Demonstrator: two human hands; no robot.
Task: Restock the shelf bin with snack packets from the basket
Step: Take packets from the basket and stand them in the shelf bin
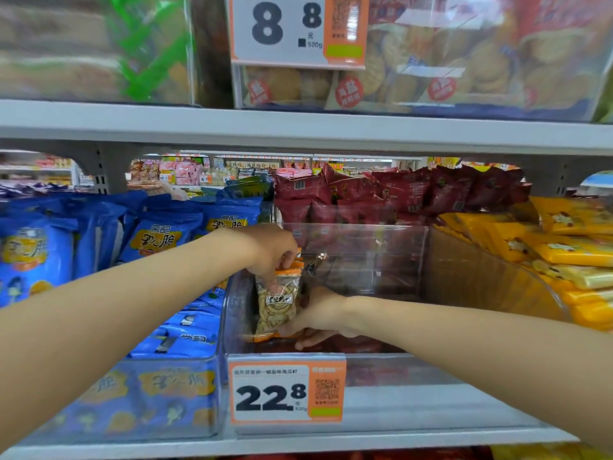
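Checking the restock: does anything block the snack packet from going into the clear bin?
Nothing visible does. The left hand and right hand hold the packet already inside the bin, by its left wall.

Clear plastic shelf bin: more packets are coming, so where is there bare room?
Bare from the orange-edged clear snack packet rightward to the bin's right wall. Crowded: blue packets left, yellow packets right, dark red packets behind.

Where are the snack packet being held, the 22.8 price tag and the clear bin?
snack packet [277, 303]: head view, on its round label.
22.8 price tag [270, 398]: head view, on the printed digits.
clear bin [481, 280]: head view, on its right side wall.
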